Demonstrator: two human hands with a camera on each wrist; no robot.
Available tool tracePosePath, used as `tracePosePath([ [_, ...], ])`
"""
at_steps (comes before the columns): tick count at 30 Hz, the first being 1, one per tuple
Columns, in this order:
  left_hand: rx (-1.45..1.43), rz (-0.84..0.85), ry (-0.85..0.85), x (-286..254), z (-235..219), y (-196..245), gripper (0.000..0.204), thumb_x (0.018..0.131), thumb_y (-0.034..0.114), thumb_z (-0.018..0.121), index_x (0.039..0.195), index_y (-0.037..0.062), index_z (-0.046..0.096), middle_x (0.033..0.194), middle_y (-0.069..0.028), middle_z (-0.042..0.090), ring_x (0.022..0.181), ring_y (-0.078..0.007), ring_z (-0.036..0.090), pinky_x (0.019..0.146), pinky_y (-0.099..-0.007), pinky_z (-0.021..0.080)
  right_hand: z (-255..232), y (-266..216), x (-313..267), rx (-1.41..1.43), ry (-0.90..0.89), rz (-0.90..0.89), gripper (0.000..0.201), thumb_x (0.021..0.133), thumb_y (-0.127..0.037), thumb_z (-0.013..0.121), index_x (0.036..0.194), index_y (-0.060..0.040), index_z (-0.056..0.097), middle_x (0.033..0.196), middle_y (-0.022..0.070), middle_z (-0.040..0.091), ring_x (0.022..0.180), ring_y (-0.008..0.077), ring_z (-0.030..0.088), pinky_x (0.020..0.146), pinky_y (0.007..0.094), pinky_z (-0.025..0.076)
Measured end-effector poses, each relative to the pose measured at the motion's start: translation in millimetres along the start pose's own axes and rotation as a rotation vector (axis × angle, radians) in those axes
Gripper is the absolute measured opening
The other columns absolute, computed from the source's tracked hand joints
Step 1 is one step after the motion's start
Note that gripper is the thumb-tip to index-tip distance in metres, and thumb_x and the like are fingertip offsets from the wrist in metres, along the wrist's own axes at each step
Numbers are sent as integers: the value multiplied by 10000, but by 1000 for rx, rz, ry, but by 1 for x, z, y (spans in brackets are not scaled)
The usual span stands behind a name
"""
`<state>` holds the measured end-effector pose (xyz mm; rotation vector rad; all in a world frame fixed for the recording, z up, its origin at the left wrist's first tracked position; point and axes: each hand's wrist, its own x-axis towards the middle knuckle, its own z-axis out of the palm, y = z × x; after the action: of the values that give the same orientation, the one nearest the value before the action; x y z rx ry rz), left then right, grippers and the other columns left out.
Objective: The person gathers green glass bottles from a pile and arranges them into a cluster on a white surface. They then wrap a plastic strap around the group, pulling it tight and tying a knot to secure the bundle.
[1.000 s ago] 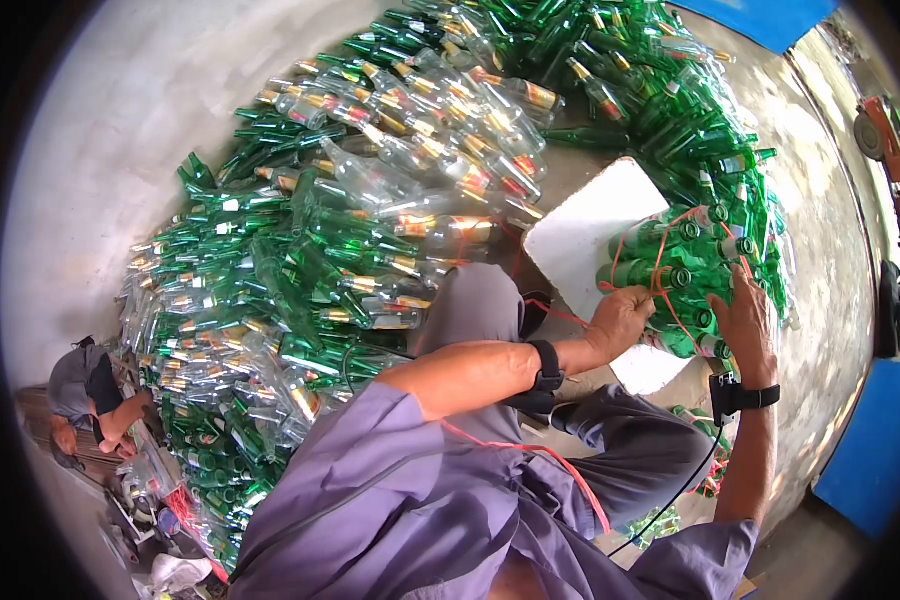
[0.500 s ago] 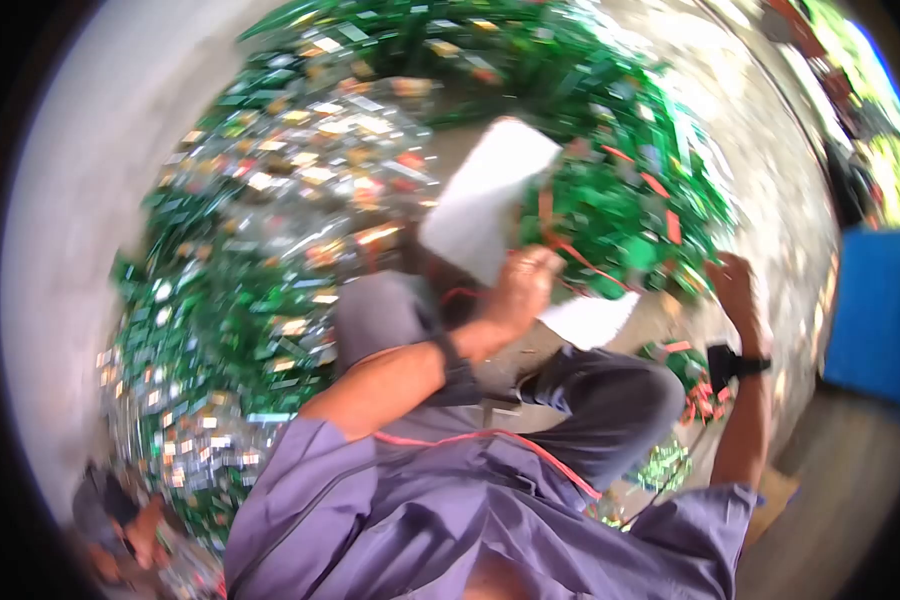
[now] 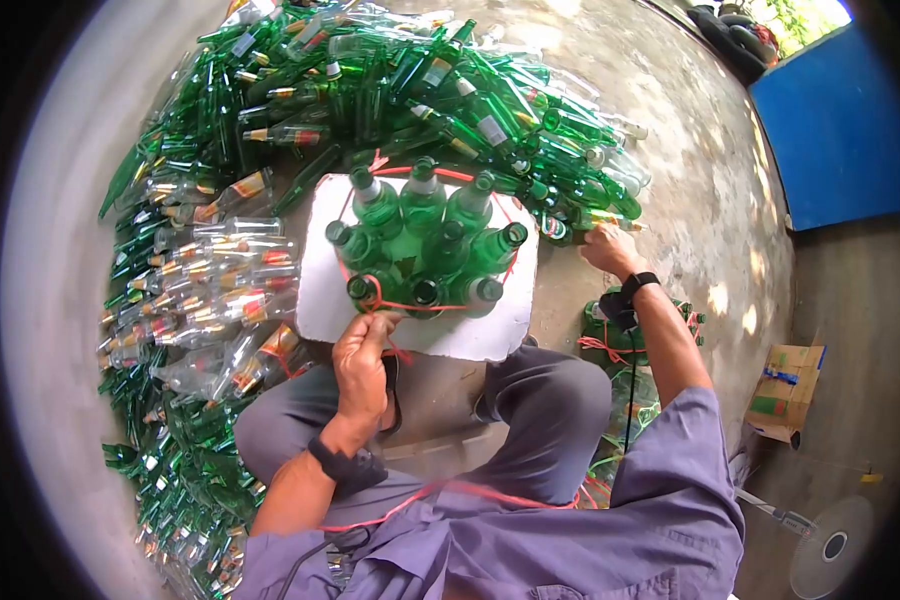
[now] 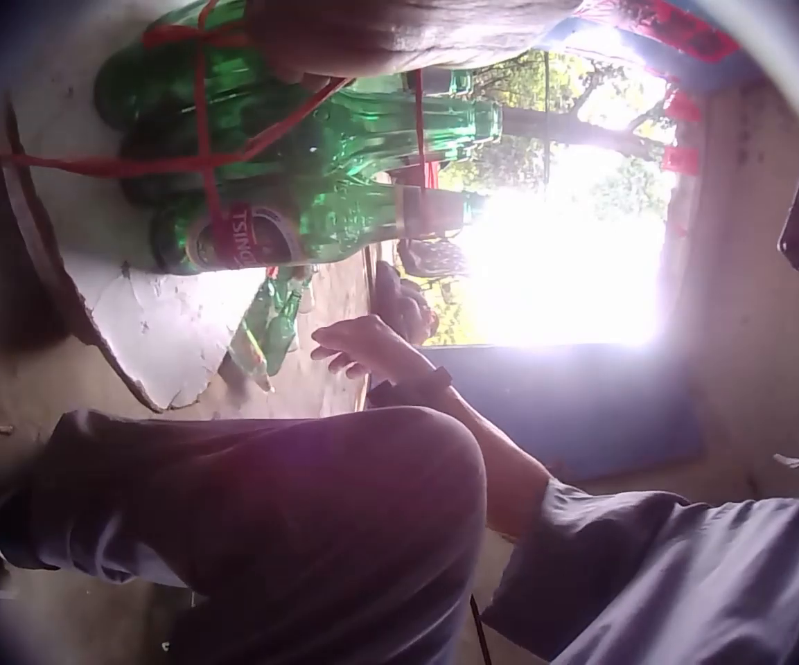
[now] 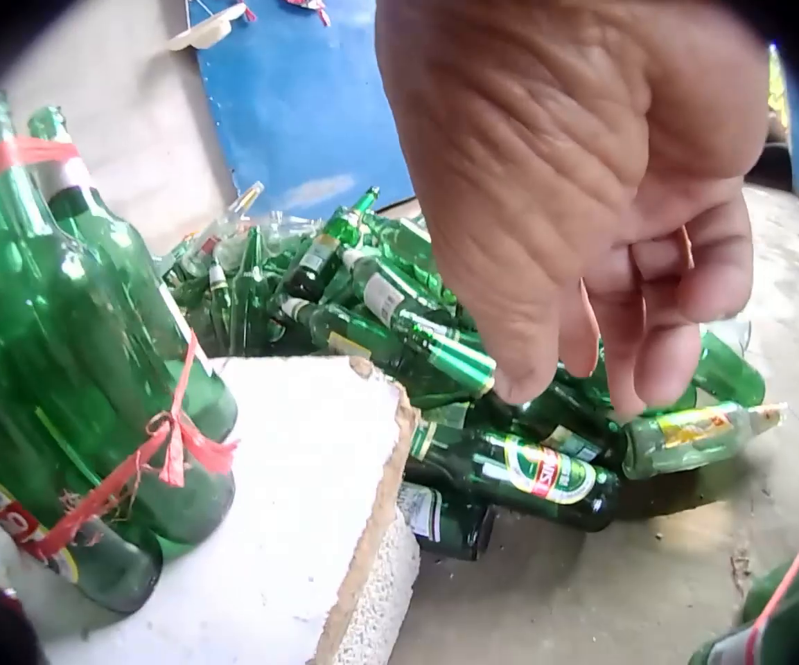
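A bundle of upright green glass bottles (image 3: 450,245) tied with red string stands on a white board (image 3: 315,300). At its near left corner, my left hand (image 3: 363,360) pinches the red string (image 3: 395,305) beside a bottle neck. Out to the right of the board is my right hand (image 3: 610,248), close over loose green bottles at the pile's edge. In the right wrist view, the right hand (image 5: 580,208) has loosely bent fingers with nothing between them; below lies a green bottle (image 5: 545,471) with a white, green and red label.
A large heap of green bottles (image 3: 370,90) curves around the far side, with clear bottles (image 3: 230,270) at left. Another tied bundle (image 3: 610,335) stands by the right knee. A cardboard piece (image 3: 785,390), a fan (image 3: 832,545) and a blue panel (image 3: 830,140) are at right.
My right hand has left the tied bundle and moved to the loose bottles on the right. The left hand stays at the string. The head view has turned to the right.
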<state>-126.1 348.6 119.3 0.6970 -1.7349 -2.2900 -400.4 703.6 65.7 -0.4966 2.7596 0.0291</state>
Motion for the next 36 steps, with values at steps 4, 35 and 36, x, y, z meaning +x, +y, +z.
tracePosePath([
  [4, -26, -80, 36, -4, 8, 14, 223, 1006, 142, 520, 985, -29, 661, 907, -36, 621, 824, -96, 515, 808, -242, 422, 20, -8, 44, 38, 29, -7, 289, 804, -337, 667, 882, -62, 712, 894, 194, 689, 905, 370, 664, 780, 464, 521],
  [35, -120, -147, 125, -1, 19, 22, 173, 1008, 151, 546, 983, -5, 617, 978, -51, 630, 906, -121, 552, 893, -284, 429, 66, -36, 151, 150, 303, -182, 289, 850, -227, 678, 1036, -38, 563, 1042, 168, 625, 892, 359, 655, 751, 448, 525],
  [36, -118, -147, 122, -1, 19, 22, 173, 1008, 151, 546, 983, -5, 617, 978, -51, 630, 906, -121, 552, 893, -284, 429, 65, -36, 146, 149, 326, -172, 302, 849, -244, 686, 1044, -50, 561, 1052, 158, 619, 880, 348, 657, 734, 442, 528],
])
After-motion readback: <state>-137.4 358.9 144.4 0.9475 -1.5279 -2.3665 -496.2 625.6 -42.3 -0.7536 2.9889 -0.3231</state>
